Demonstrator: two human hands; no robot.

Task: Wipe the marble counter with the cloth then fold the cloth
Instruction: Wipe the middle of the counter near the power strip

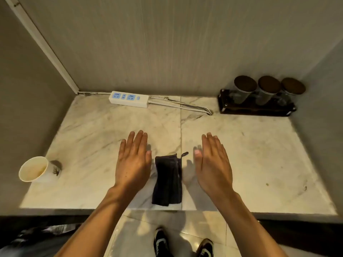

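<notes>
A dark navy cloth (168,179) lies folded into a narrow strip on the white marble counter (96,127), close to the front edge, with a small loop tag at its far right corner. My left hand (132,160) hovers flat just left of the cloth, fingers extended, palm down. My right hand (213,162) is held the same way just right of it. Neither hand touches the cloth and both hold nothing.
A white paper cup (34,169) stands at the counter's left edge. A white power strip (129,99) with cables lies along the back wall. A black tray (257,109) with three lidded glass jars sits at the back right. Walls enclose three sides.
</notes>
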